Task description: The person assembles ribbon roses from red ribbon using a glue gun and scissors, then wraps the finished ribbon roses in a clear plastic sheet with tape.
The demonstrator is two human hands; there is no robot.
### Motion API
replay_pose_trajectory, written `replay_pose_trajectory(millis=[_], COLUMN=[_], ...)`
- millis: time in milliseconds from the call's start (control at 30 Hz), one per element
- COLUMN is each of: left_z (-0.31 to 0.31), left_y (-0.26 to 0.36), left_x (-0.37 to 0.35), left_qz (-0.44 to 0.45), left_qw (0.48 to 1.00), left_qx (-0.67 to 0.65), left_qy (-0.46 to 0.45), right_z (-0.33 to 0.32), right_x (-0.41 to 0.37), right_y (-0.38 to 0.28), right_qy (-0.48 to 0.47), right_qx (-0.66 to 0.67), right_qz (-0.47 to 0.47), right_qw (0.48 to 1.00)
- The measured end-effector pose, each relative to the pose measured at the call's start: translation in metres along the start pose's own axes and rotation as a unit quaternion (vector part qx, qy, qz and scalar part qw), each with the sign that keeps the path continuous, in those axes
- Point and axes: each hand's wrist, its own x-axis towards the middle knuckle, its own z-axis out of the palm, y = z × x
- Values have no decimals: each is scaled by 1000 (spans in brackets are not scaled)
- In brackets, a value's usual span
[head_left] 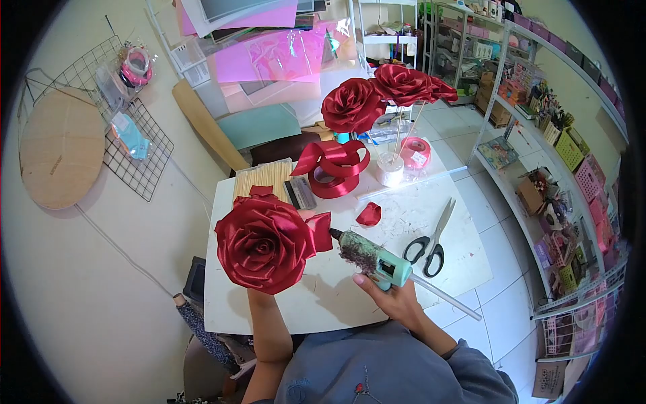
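A large red ribbon rose (pixel 262 244) is held up over the left part of the white table (pixel 336 296). My left hand is behind the rose; only the forearm and a bit of skin near a folded red petal (pixel 320 232) show. My right hand (pixel 390 296) is wrapped round a mint-green glue gun (pixel 370 256) with a long glue stick out of its back. The gun's dark nozzle points left, close to the petal's right edge. A loose red petal (pixel 369 214) lies beyond the gun. Open-bladed black-handled scissors (pixel 431 242) lie to the right.
Behind are red ribbon (pixel 336 172), wooden sticks (pixel 262 176), a dark-and-grey block (pixel 299 194) and a white holder (pixel 390 170) with finished roses (pixel 353 106) on sticks. A pink tape roll (pixel 416 153) stands beside it. Crowded shelves (pixel 518 175) line the right.
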Motion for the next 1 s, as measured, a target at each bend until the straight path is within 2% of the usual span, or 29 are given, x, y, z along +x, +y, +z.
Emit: replay_pose_trajectory(millis=[67,400,467,533,633,833,900,933,967,1000], left_z=[0,8,13,14,10,9,5,5,4,2], left_y=[1,15,17,15,13,10,4,5,7,9], left_x=[0,-1,-2,-2,-1,-2,-1,0,0,0], left_qz=[2,21,-12,-91,-89,-107,-56,-56,-83,-111], left_qw=[1000,1000,998,976,980,969,992,992,991,990], left_qx=[0,7,-37,-173,-164,-207,-101,-101,-89,-76], left_qy=[2,19,43,93,64,79,45,45,47,49], right_z=[-1,3,3,3,4,6,6,6,5,4], right_x=[-1,-1,-1,0,-1,0,3,7,10,11], right_y=[-2,-1,-1,1,1,1,4,10,15,18], right_qy=[-6,-14,-17,-19,-21,-30,-38,-37,-35,-36], right_qx=[-33,-30,-37,-48,-55,-54,-56,-113,-170,-170], right_qz=[2,11,3,-2,-7,-1,4,-52,-109,-110], right_qw=[999,999,999,999,998,998,998,992,979,979])
